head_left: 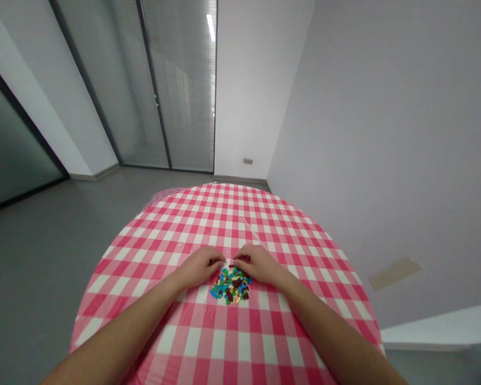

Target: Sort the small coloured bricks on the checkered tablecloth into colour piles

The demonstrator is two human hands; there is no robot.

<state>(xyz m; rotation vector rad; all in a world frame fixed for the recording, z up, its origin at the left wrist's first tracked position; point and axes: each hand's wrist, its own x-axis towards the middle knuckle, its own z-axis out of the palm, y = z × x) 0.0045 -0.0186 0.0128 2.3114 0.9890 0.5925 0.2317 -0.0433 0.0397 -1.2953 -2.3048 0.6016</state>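
Note:
A pile of small blue, green, yellow and dark brown pieces point(231, 285) lies on a table with a red and white checked cloth point(192, 342). At the pile's upper left edge is my left hand point(202, 265), its fingers bent together in a pinch. My right hand point(258, 263) is at the upper right edge, also pinched, with a dark piece near its fingertips. The two sets of fingertips are close to each other with a small gap between them. Whatever either hand holds is too small to name.
Beyond the round table are a grey floor point(35, 289), glass partitions point(184, 96) and a white wall point(368, 133) on the right. A few thin, clear scraps point(180, 246) lie on the cloth past my left hand.

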